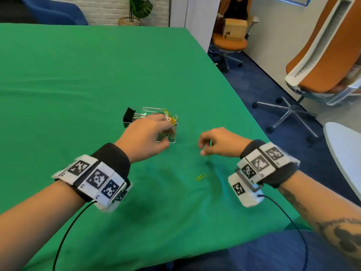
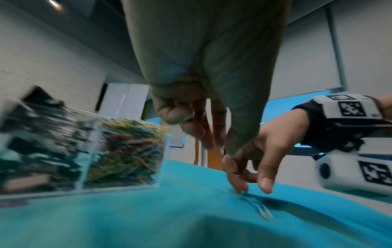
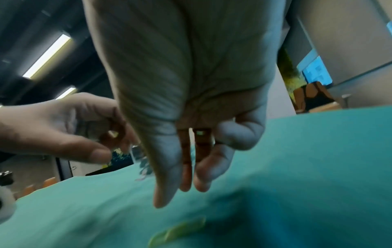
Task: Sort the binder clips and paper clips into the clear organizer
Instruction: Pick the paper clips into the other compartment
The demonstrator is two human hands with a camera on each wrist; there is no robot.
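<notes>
From the head view I see the green-covered surface (image 1: 78,79) carrying the clear organizer (image 1: 174,140) near its middle, somewhat toward the right edge. The organizer's left compartment holds black binder clips (image 1: 129,115), one of which protrudes above the rim; the right compartment holds a heap of coloured paper clips (image 1: 171,118). My left hand (image 1: 145,136) is over the near side of the organizer, partly hiding it, with its fingers (image 2: 191,129) curled inward. In the left wrist view a small pale item appears between thumb and forefinger, but blur prevents me from confirming whether anything is held. My right hand (image 1: 218,141) is above the surface just to the right of the organizer, apart from it. Its fingers (image 3: 203,167) hang loosely curved, pointing down toward the cloth. A small green patch is visible against them in the right wrist view and between them in the head view; I cannot tell whether it is a gripped clip or cloth seen through a gap. One yellow-green paper clip (image 1: 200,177) lies flat on the surface nearer the front edge, below the right hand and not touched by either hand. Both wrists carry marker-covered bands (image 1: 91,178) with black cables.
</notes>
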